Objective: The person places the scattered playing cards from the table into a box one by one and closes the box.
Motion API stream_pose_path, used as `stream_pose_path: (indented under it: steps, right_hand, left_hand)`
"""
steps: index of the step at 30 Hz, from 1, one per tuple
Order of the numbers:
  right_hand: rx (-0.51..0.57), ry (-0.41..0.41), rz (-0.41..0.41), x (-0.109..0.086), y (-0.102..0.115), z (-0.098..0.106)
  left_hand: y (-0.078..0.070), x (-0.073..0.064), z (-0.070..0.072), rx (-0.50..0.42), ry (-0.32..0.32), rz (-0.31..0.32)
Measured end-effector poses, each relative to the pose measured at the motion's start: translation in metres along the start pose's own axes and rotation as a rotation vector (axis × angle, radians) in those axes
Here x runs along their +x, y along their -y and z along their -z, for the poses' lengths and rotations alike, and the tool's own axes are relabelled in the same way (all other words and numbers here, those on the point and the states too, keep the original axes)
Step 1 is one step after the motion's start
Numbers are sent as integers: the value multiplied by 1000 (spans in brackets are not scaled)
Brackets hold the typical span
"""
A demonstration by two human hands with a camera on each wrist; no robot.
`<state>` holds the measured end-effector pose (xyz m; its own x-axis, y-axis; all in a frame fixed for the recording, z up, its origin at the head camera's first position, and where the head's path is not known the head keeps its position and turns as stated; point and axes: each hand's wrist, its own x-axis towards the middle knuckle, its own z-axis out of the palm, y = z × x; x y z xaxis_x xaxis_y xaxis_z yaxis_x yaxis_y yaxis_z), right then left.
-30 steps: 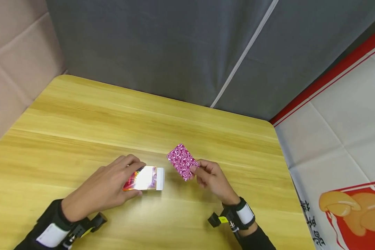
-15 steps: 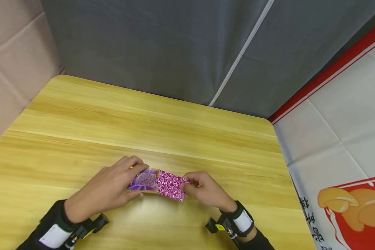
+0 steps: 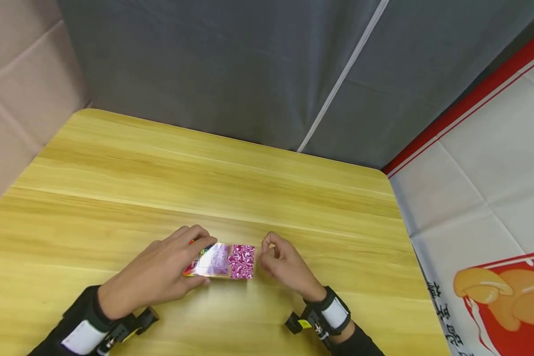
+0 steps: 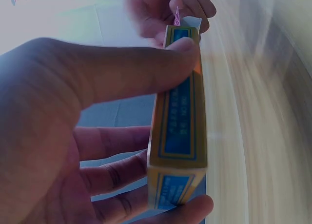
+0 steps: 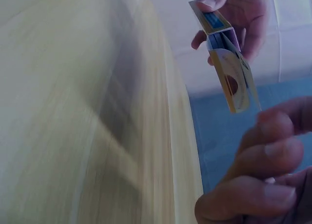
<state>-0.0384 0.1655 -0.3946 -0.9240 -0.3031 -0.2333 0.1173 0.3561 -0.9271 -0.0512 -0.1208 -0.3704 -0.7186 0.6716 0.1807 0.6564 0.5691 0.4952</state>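
In the head view my left hand grips a shiny card box between thumb and fingers, above the table. A playing card with a pink-and-white swirl back sticks partly out of the box's right end. Beside the card's outer edge is my right hand, fingers curled, with nothing visible held. In the right wrist view the box's end flap hangs open, and the card's tip comes very close to a right fingertip; whether they touch I cannot tell. The left wrist view shows the box's blue-and-gold side under my left thumb.
The wood-grain table spreads under both hands. A grey curtain hangs behind it, with a white panel bearing a red picture on the right. Each wrist wears a black strap with a small camera.
My right hand brought the card leftward to the box's open end, and part of the card has slid inside. The right fingers have let go of it. The left hand moved slightly right.
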Motion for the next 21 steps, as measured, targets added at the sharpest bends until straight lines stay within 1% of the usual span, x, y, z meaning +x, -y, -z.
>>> stream_pose_path:
  steps: [3, 5, 6, 7, 8, 10, 11, 13, 14, 15, 16, 17, 19, 21]
  right_hand:
    - [-39, -31, 41, -2, 2, -5]
    - [-59, -44, 89, -2, 3, -8]
    - [-70, -53, 126, -2, 4, -9]
    - [-89, -63, 181, -2, 4, -11]
    - [-116, -77, 258, -1, 4, -11]
    - [-212, -106, 459, 0, 2, -12]
    - [-276, -120, 575, 0, 1, -12]
    - [-439, -157, 799, 0, -2, -10]
    - [-517, -171, 896, 1, -4, -10]
    - [-594, -179, 970, 1, -5, -9]
    - [-661, -184, 1032, 1, -6, -9]
    - [-725, -187, 1072, 1, -7, -8]
    - [-821, -190, 1121, 1, -9, -8]
    - [-870, -195, 1144, 1, -11, -9]
  left_hand:
    - [-2, 2, -3, -10, 14, -6]
    - [-3, 4, -4, -21, 24, -16]
    - [-4, 5, -5, -25, 28, -19]
    - [-5, 6, -5, -28, 29, -23]
    - [-5, 6, -5, -29, 32, -25]
    - [-6, 6, -4, -28, 35, -22]
    - [-6, 6, -3, -27, 38, -18]
    - [-7, 6, -3, -24, 37, -13]
    - [-7, 6, -2, -24, 36, -10]
    - [-7, 6, -2, -26, 34, -9]
    - [-7, 6, -2, -26, 30, -11]
    - [-7, 7, -2, -27, 28, -13]
    - [-8, 7, -3, -29, 23, -20]
    - [-8, 7, -3, -29, 20, -28]
